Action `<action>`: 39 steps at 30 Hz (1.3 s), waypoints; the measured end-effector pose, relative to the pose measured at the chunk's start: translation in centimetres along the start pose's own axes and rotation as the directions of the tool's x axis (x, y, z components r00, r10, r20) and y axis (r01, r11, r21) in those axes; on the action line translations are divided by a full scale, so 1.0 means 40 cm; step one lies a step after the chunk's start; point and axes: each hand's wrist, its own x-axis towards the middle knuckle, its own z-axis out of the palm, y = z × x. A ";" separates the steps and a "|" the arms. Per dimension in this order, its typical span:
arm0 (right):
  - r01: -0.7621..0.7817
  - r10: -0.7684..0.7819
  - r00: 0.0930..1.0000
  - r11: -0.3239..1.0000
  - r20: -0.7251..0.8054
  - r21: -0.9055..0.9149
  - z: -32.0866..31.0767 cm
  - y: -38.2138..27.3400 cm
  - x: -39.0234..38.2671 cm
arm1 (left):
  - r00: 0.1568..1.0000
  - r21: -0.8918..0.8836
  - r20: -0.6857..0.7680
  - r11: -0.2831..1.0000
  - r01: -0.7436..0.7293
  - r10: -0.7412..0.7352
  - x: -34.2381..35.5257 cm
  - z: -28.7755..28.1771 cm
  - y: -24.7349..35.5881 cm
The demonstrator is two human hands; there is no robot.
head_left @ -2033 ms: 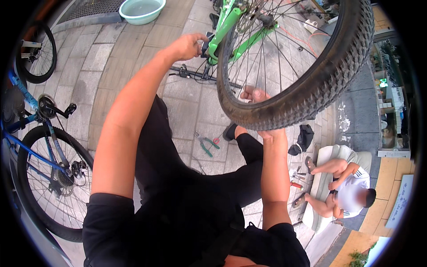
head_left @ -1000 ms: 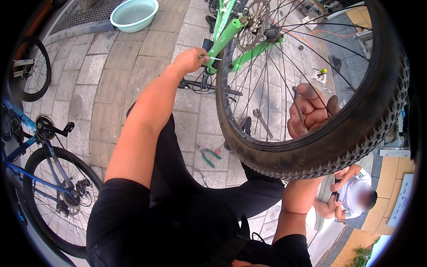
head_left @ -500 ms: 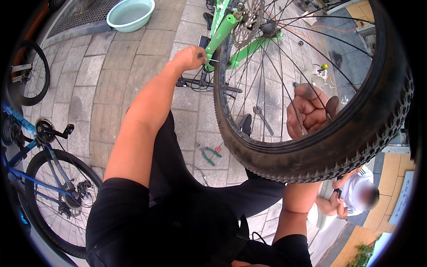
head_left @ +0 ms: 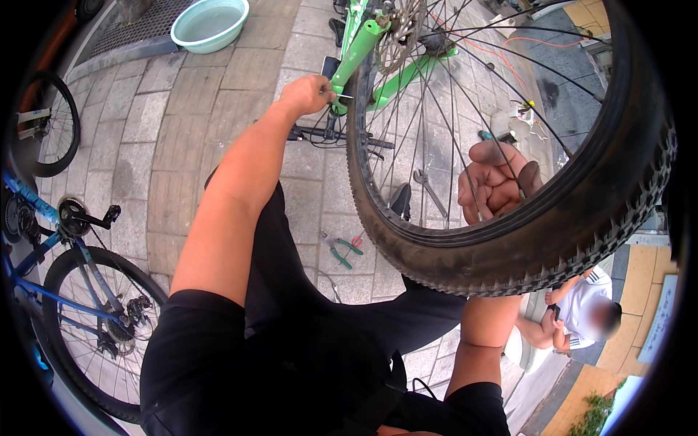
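A bicycle wheel (head_left: 502,261) with a knobby black tyre fills the right of the head view, close to me. My right hand (head_left: 496,180) reaches beneath the tyre and shows through the spokes, its fingers curled up against the inside of the rim. My left hand (head_left: 307,94), closed in a pinch, holds a thin shiny metal rod (head_left: 345,97) beside the green bicycle frame (head_left: 356,52). The rod points right toward the wheel's left edge; whether it touches the wheel, I cannot tell. Most of the rod is hidden in my fingers.
A wrench (head_left: 429,192) and green-handled pliers (head_left: 340,253) lie on the paving. A pale green basin (head_left: 209,25) of water stands far left. Along the left leans a blue bicycle (head_left: 87,291). At lower right sits another person (head_left: 578,312) in white.
The wheel and my right hand have shifted slightly left and upward. My left hand stays nearly where it was, still pinching the rod.
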 end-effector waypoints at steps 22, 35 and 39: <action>0.126 -0.142 0.966 0.988 -0.215 -0.088 -0.020 0.057 -0.019 | 0.999 -0.063 0.009 0.997 -0.042 0.042 0.024 0.036 -0.026; 0.814 -0.865 0.293 0.449 -0.407 -0.368 -0.004 0.115 -0.220 | 0.999 -0.075 0.012 0.996 -0.051 0.052 0.033 0.045 -0.039; 0.728 -0.845 0.281 0.497 -0.456 -0.472 0.002 0.125 -0.228 | 0.998 -0.074 0.014 0.996 -0.053 0.054 0.032 0.047 -0.034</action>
